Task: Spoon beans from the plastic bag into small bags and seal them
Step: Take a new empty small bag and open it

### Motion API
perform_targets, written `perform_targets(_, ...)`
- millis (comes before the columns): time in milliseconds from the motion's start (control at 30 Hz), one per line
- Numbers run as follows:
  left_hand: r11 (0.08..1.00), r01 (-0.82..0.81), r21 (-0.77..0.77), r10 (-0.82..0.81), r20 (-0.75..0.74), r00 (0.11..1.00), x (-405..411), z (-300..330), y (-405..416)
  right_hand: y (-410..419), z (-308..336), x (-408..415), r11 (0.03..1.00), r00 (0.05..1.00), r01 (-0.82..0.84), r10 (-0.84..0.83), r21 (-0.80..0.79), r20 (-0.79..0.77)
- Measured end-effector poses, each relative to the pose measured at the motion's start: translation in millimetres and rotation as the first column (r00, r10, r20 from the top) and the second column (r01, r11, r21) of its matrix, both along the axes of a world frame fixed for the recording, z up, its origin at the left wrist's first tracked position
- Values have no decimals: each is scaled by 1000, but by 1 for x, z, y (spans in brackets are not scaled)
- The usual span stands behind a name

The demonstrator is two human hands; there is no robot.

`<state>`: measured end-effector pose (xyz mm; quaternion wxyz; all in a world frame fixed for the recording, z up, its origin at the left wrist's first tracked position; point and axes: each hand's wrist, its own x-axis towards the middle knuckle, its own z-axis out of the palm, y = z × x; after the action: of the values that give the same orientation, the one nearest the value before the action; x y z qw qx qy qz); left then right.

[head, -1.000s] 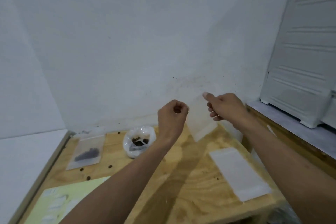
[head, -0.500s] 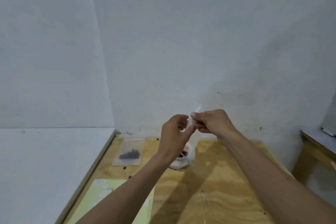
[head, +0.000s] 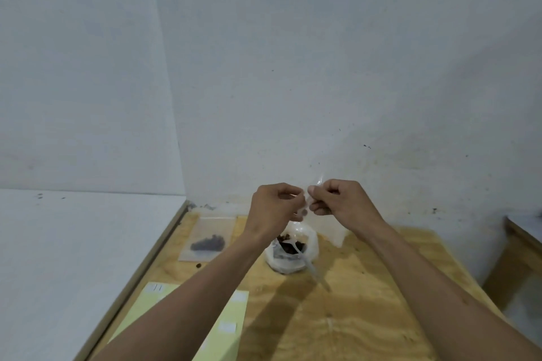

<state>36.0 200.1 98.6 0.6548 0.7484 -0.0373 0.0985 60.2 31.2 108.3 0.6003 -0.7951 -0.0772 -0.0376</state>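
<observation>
My left hand [head: 274,208] and my right hand [head: 340,201] are raised together above the table, each pinching the top edge of an empty clear small bag [head: 334,228] that hangs behind my right hand. Below them the plastic bag of dark beans [head: 293,246] sits open on the wooden table [head: 366,316]. A clear plastic spoon [head: 311,264] stands in it, handle pointing toward me. A filled small bag [head: 209,240] with dark beans lies flat at the table's back left.
A yellow-green sheet [head: 225,328] with small white labels lies at the table's near left. Loose beans [head: 198,265] dot the wood beside the filled bag. White walls close the back and left; another wooden table edge [head: 519,231] shows at the far right.
My hands came together from apart, now both pinching the small bag's top. The view swung left, so the stack of empty bags and the white appliance left the frame.
</observation>
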Motion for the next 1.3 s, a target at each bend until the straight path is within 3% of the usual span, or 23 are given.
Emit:
perform_targets(100, 973, -90, 210, 77, 71, 994, 0, -2, -7, 1, 1, 3, 997, 998, -8, 3, -80, -58)
perform_targets(167, 951, -158, 267, 130, 118, 984, -2, -3, -15, 2, 5, 4, 994, 996, -18, 9, -110, -85)
perform_targets(333, 948, -264, 178, 253, 80, 964, 5, 3, -6, 6, 9, 4, 987, 990, -69, 51, -142, -130)
perform_targets(433, 979, -107, 175, 100, 45, 994, 11, 7, 7, 9, 11, 7, 986, 991, -78, 61, -144, -120)
perform_targets(500, 965, 60, 257, -67, 19, 998, 14, 7, 19, 8, 15, 12, 991, 994, -72, 62, -111, -91)
perform_targets(567, 916, 207, 344, -212, -23, 977, 17, 6, 31, 7, 18, 16, 993, 995, -77, 71, -87, -71)
perform_targets(700, 762, 309, 569, -313, -93, 945, 25, 10, 32, 8, 25, 19, 986, 986, -159, 156, -55, -57)
perform_targets(833, 743, 162, 649, -260, 57, 964, 34, 14, 25, 5, 32, 23, 966, 984, -175, 170, -190, -45)
perform_targets(1000, 579, -55, 814, -195, 203, 960, 39, 13, 33, 9, 39, 28, 927, 996, 47, -17, -371, 85)
perform_targets(1100, 539, -111, 835, -169, 237, 957, 41, 5, 37, 14, 32, 25, 928, 981, 147, -90, -344, 174)
perform_targets(1200, 472, -180, 863, -169, 289, 942, 45, -5, 44, 18, 30, 21, 964, 967, 138, -81, -229, 242)
perform_targets(1300, 432, -247, 867, -157, 342, 926, 46, -9, 46, 20, 34, 21, 991, 996, -5, 16, -133, 86)
